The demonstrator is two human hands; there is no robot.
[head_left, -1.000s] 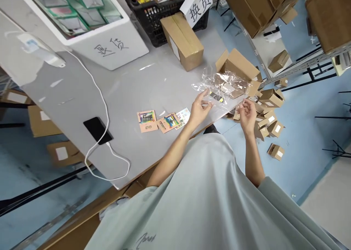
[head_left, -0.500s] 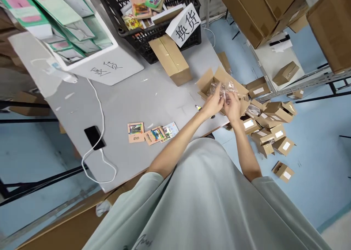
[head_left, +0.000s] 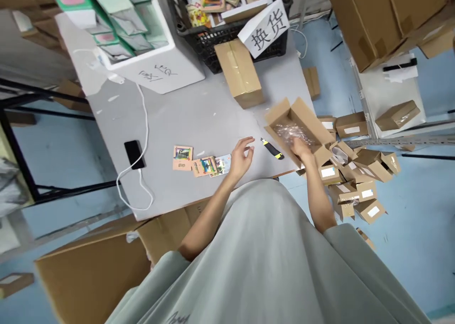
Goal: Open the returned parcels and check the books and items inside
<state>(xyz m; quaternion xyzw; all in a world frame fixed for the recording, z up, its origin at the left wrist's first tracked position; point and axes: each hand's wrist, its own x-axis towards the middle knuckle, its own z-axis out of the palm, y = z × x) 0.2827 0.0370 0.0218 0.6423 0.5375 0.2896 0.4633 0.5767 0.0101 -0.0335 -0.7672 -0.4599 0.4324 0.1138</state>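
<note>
My right hand (head_left: 300, 148) is inside an open cardboard box (head_left: 309, 120) at the table's right edge. Its curled fingers are closed on crumpled clear plastic film (head_left: 288, 132), which partly hides the fingertips. My left hand (head_left: 242, 158) hovers over the table with nothing in it, its fingers bent and apart. A black and yellow utility knife (head_left: 272, 149) lies between that hand and the box. Left of my left hand are three small picture booklets (head_left: 204, 166), two of them overlapping.
A taped cardboard box (head_left: 240, 72) stands before a black crate (head_left: 213, 44) of booklets. A white bin (head_left: 159, 72) holds green packets. A phone (head_left: 134, 153) lies by a white cable (head_left: 146, 120). Several small cartons (head_left: 355, 181) are heaped on the floor at right.
My left hand has let go of the plastic film and moved left out of the box. My right hand has lowered into the box with the film. The knife now shows fully.
</note>
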